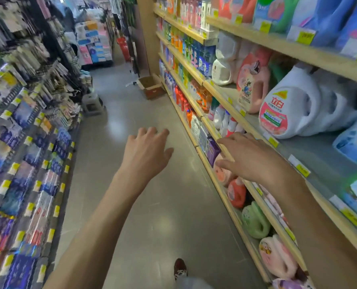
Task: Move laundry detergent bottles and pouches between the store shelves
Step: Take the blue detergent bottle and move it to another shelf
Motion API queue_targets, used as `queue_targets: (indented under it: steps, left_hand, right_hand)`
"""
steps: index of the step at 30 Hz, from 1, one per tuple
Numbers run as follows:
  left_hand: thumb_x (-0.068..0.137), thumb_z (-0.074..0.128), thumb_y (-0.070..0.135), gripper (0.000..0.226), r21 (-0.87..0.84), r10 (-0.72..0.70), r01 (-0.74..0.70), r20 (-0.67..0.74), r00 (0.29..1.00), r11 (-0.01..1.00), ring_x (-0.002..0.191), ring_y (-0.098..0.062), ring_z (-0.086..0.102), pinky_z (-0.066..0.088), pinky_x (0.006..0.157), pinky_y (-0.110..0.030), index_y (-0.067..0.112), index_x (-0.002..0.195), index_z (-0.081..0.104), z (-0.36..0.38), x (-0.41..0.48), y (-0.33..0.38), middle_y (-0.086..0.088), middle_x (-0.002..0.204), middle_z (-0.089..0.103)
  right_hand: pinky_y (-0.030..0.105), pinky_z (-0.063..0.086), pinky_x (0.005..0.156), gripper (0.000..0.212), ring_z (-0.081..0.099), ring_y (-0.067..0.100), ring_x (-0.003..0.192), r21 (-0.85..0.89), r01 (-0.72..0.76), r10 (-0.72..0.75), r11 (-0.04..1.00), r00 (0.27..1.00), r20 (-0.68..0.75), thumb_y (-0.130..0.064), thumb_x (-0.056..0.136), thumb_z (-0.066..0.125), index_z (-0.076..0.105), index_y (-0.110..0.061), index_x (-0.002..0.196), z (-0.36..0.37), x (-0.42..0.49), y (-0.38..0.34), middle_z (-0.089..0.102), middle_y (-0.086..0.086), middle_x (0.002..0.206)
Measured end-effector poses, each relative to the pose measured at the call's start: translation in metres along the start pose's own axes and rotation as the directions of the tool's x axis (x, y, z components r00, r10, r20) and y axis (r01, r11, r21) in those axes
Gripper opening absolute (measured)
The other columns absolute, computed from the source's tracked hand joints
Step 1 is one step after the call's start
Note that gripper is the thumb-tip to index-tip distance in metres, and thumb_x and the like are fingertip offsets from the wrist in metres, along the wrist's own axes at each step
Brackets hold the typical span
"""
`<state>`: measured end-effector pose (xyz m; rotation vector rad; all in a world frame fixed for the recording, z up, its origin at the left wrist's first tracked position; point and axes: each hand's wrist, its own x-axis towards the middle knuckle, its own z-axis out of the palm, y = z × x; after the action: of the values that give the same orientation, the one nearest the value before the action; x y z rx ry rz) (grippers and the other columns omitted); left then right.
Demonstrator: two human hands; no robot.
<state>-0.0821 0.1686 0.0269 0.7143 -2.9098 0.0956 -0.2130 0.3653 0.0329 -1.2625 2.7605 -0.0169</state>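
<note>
Wooden shelves (231, 101) along the right of the aisle carry detergent bottles. A large white bottle with a pink label (288, 109) lies on the middle shelf beside a pink bottle (252, 84). Blue pouches (352, 140) sit further right. Lower shelves hold an orange bottle (237, 193), a green bottle (255, 222) and a pink one (277, 257). My left hand (146, 151) hangs over the floor, fingers relaxed, holding nothing. My right hand (250, 157) reaches with spread fingers in front of the shelf edge, holding nothing.
The left side of the aisle is a rack of hanging packets (27, 142) with yellow price tags. An open cardboard box (151, 86) lies on the grey floor by the shelf base, and a white stool (92, 103) stands at the left. My shoe (180, 268) shows below.
</note>
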Motion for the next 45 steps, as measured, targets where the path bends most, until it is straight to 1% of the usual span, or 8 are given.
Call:
queue_targets:
  steps: [10, 14, 23, 26, 29, 33, 37, 45]
  left_hand:
    - [0.098, 0.051, 0.05, 0.051, 0.019, 0.141, -0.142, 0.049, 0.989, 0.99, 0.125, -0.031, 0.052, 0.046, 0.095, -0.045, 0.023, 0.141, 0.046, 0.029, 0.152, -0.035, -0.006, 0.132, 0.058]
    - [0.097, 0.051, 0.05, 0.052, -0.006, 0.204, -0.204, 0.068, 0.977, 0.979, 0.124, -0.032, 0.052, 0.047, 0.095, -0.044, 0.024, 0.142, 0.046, 0.042, 0.192, -0.037, -0.005, 0.133, 0.058]
    - [0.097, 0.051, 0.053, 0.054, -0.061, 0.378, -0.376, 0.028, 0.925, 0.925, 0.126, -0.032, 0.051, 0.047, 0.094, -0.044, 0.026, 0.143, 0.044, 0.066, 0.29, -0.033, -0.005, 0.134, 0.057]
    - [0.098, 0.051, 0.051, 0.053, -0.091, 0.449, -0.444, 0.042, 0.893, 0.891, 0.129, -0.033, 0.049, 0.045, 0.099, -0.047, 0.025, 0.143, 0.044, 0.073, 0.328, -0.028, -0.007, 0.138, 0.054]
    - [0.098, 0.05, 0.05, 0.052, -0.082, 0.542, -0.539, 0.021, 0.84, 0.838, 0.13, -0.034, 0.048, 0.045, 0.099, -0.047, 0.023, 0.142, 0.044, 0.076, 0.365, -0.023, -0.01, 0.141, 0.052]
    - [0.097, 0.052, 0.049, 0.047, -0.098, 0.648, -0.643, 0.026, 0.761, 0.76, 0.128, -0.034, 0.049, 0.044, 0.097, -0.046, 0.023, 0.136, 0.049, 0.077, 0.415, -0.021, -0.006, 0.132, 0.057]
    - [0.098, 0.05, 0.047, 0.048, -0.119, 0.721, -0.715, 0.019, 0.693, 0.689, 0.127, -0.035, 0.05, 0.045, 0.099, -0.048, 0.022, 0.14, 0.048, 0.08, 0.458, -0.02, -0.008, 0.134, 0.057]
    - [0.098, 0.052, 0.046, 0.048, -0.152, 0.826, -0.814, 0.034, 0.562, 0.56, 0.126, -0.034, 0.051, 0.046, 0.098, -0.048, 0.021, 0.139, 0.049, 0.101, 0.508, -0.017, -0.008, 0.133, 0.057]
  right_hand:
    - [0.044, 0.043, 0.098, 0.058, 0.045, 0.03, 0.128, 0.051, -0.127, 0.125, 0.991, 0.991, 0.039, -0.057, 0.093, 0.052, 0.042, -0.025, 0.14, 0.007, 0.13, 0.001, 0.048, 0.006, 0.14]
    - [0.045, 0.039, 0.103, 0.062, 0.041, 0.029, 0.133, 0.071, -0.187, 0.183, 0.98, 0.981, 0.063, -0.056, 0.093, 0.053, 0.038, -0.026, 0.146, 0.005, 0.158, 0.008, 0.044, 0.005, 0.145]
    - [0.044, 0.043, 0.099, 0.059, 0.044, 0.028, 0.129, 0.05, -0.38, 0.374, 0.924, 0.922, 0.096, -0.057, 0.092, 0.055, 0.041, -0.028, 0.142, -0.014, 0.206, 0.03, 0.046, 0.005, 0.14]
    - [0.043, 0.042, 0.099, 0.055, 0.043, 0.028, 0.129, 0.064, -0.469, 0.463, 0.881, 0.882, 0.095, -0.054, 0.093, 0.055, 0.043, -0.029, 0.14, -0.022, 0.221, 0.036, 0.046, 0.003, 0.141]
    - [0.042, 0.041, 0.097, 0.05, 0.041, 0.029, 0.129, 0.069, -0.562, 0.555, 0.824, 0.826, 0.097, -0.048, 0.095, 0.055, 0.044, -0.027, 0.139, -0.03, 0.238, 0.039, 0.045, 0.004, 0.142]
    - [0.044, 0.038, 0.105, 0.058, 0.037, 0.032, 0.135, 0.131, -0.667, 0.658, 0.733, 0.745, 0.11, -0.045, 0.095, 0.057, 0.036, -0.031, 0.147, -0.035, 0.26, 0.036, 0.04, 0.007, 0.149]
    - [0.047, 0.037, 0.109, 0.064, 0.036, 0.034, 0.138, 0.129, -0.764, 0.752, 0.632, 0.645, 0.136, -0.049, 0.095, 0.057, 0.035, -0.024, 0.15, -0.032, 0.282, 0.04, 0.037, 0.011, 0.152]
    - [0.046, 0.041, 0.107, 0.068, 0.036, 0.032, 0.139, 0.136, -0.847, 0.834, 0.514, 0.531, 0.15, -0.053, 0.093, 0.057, 0.036, -0.021, 0.15, -0.019, 0.309, 0.034, 0.035, 0.008, 0.156]
